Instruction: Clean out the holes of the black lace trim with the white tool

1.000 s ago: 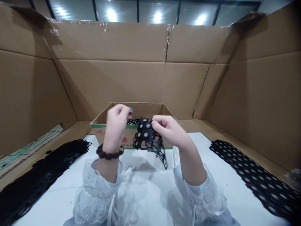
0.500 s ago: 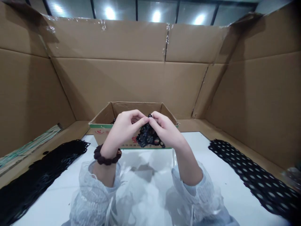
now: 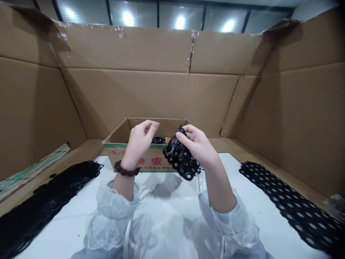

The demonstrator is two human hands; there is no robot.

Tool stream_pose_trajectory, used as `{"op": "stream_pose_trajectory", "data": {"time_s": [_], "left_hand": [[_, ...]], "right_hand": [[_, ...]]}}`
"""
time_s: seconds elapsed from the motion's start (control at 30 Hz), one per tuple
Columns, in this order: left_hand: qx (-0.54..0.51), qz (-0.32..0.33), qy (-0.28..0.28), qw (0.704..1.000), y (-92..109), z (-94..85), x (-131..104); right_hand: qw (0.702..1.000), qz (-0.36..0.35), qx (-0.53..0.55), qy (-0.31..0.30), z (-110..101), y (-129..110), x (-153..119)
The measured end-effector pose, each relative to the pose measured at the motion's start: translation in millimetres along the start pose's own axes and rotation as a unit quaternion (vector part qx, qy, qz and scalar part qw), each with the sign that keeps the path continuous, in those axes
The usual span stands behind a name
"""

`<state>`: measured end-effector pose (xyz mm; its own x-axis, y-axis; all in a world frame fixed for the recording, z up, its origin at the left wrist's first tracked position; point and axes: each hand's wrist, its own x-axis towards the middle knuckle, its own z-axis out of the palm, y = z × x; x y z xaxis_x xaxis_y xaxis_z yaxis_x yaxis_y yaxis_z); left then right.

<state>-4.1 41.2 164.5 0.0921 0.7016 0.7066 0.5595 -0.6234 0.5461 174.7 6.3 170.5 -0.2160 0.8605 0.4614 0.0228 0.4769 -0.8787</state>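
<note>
My right hand (image 3: pixel 198 144) pinches a black lacy fabric piece with round holes (image 3: pixel 179 156) by its upper edge. The piece hangs down in front of the carton, bunched at the top. To its left, my left hand (image 3: pixel 140 142) is raised apart from it, with thumb and fingers pressed together. Whatever those fingertips hold, if anything, is too small to make out. Behind both hands stands an open carton (image 3: pixel 118 151) with a green rim and red lettering. Inside it some black holed fabric (image 3: pixel 158 140) shows.
A long black stack of lacy strips (image 3: pixel 54 201) lies on the white table (image 3: pixel 81 219) at left. Black fabric with rows of round holes (image 3: pixel 291 201) lies at right. Tall cardboard walls (image 3: pixel 151 90) enclose the back and sides. Green-edged strips (image 3: pixel 35 165) lean far left.
My hands, together on the black fabric piece before, have separated. The left hand has let go of it and moved slightly left and up; the piece hangs more spread from my right hand.
</note>
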Motion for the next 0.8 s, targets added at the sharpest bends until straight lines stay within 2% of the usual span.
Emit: {"op": "stream_pose_trajectory", "data": {"time_s": [0.07, 0.13, 0.2, 0.27, 0.33, 0.37, 0.4, 0.47, 0.53, 0.57, 0.63, 0.67, 0.73, 0.8], "left_hand": [[-0.042, 0.035, -0.121, 0.991, 23.5, -4.9, -6.6], [-0.03, 0.044, -0.154, 0.987, 36.5, -9.1, -10.2], [-0.034, 0.021, -0.141, 0.989, 34.2, -11.4, -9.2], [-0.051, -0.032, -0.055, 0.997, 17.8, -12.1, -4.5], [-0.016, -0.096, 0.126, 0.987, -6.4, -11.5, 1.7], [0.029, -0.119, 0.188, 0.974, -18.7, -10.4, 4.7], [0.063, -0.13, 0.194, 0.97, -29.6, -8.7, 7.2], [0.139, -0.116, 0.117, 0.976, -43.3, -4.2, 10.1], [0.173, -0.08, 0.021, 0.981, -43.1, -0.4, 9.9], [0.157, -0.058, -0.023, 0.986, -38.1, 0.2, 8.7], [0.062, -0.003, -0.128, 0.99, -21.9, -2.5, 5.2], [0.001, 0.029, -0.194, 0.981, -12.6, -5.4, 3.0], [-0.09, 0.079, -0.32, 0.94, 4.1, -12.8, -1.2], [-0.109, 0.09, -0.354, 0.925, 15.5, -19.1, -5.0]], "right_hand": [[1.0, -0.011, -0.02, -0.002, 2.7, 3.8, 1.4], [0.999, -0.016, -0.036, 0.002, 4.7, 6.5, 2.2], [0.999, -0.014, -0.046, 0.004, 5.0, 7.4, 2.1], [0.999, -0.007, -0.051, 0.0, 2.9, 6.3, 1.2], [0.999, 0.004, -0.049, -0.005, -1.2, 3.8, -0.2], [0.999, 0.007, -0.042, -0.004, -3.4, 2.2, -1.0], [0.999, 0.006, -0.035, 0.0, -5.5, 0.5, -1.9], [1.0, -0.002, -0.024, 0.011, -8.1, -2.6, -3.4], [1.0, -0.012, -0.008, 0.015, -8.7, -4.9, -4.4], [1.0, -0.016, 0.003, 0.012, -8.4, -5.7, -4.7], [1.0, -0.014, 0.022, 0.0, -7.6, -6.5, -5.2], [1.0, -0.013, 0.027, -0.007, -7.2, -6.8, -5.5], [0.999, -0.012, 0.025, -0.019, -6.8, -7.5, -6.3], [0.999, -0.014, 0.028, -0.031, -7.0, -8.7, -7.4]]}}
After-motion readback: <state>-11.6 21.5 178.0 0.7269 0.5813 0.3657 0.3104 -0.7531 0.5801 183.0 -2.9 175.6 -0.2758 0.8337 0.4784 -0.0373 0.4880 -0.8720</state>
